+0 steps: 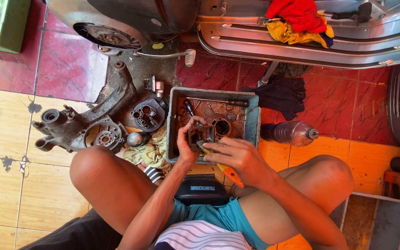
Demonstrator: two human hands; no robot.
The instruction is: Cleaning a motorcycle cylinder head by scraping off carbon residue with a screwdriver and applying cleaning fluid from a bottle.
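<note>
Both hands work over a grey rectangular metal tray (172, 125): left hand (187, 141) grips a dark, grimy metal engine part (201, 135), right hand (234, 155) pinches an orange-handled tool (230, 173) against it. Grime remains, so cleaning looks unfinished. Beyond them, loose rings and a bearing lie in the tray

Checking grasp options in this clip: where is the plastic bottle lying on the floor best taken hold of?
Probably around its wide body, from above. The plastic bottle lies on its side beside the grey tray, neck pointing right; the body is broad and unobstructed, the capped neck narrow.
</note>
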